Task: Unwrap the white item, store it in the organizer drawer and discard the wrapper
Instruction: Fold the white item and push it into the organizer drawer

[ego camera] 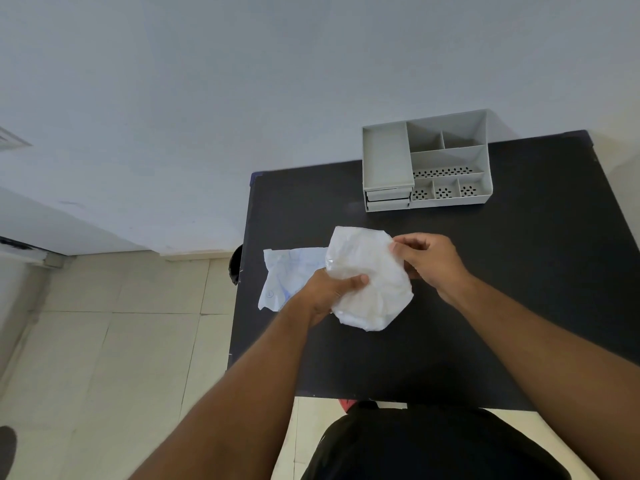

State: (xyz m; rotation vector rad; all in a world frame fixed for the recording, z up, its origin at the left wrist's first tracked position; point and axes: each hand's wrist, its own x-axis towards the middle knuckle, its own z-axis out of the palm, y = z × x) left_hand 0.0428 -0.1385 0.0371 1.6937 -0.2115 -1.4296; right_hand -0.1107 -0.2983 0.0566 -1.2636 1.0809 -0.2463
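Over the middle of the black table (pixel 502 271) I hold a crumpled white item (pixel 367 268) with both hands. My left hand (pixel 332 289) grips its lower left side, thumb pressed on top. My right hand (pixel 427 258) pinches its upper right edge. A flat translucent wrapper (pixel 287 275) with faint blue print sticks out to the left, behind my left hand, near the table's left edge. The grey organizer (pixel 426 161) stands at the back of the table, with two small shut drawers (pixel 388 199) at its front left.
The organizer has several open compartments, some with perforated floors. A dark round bin (pixel 237 265) peeks out past the table's left edge. Pale floor tiles lie to the left and a white wall rises behind.
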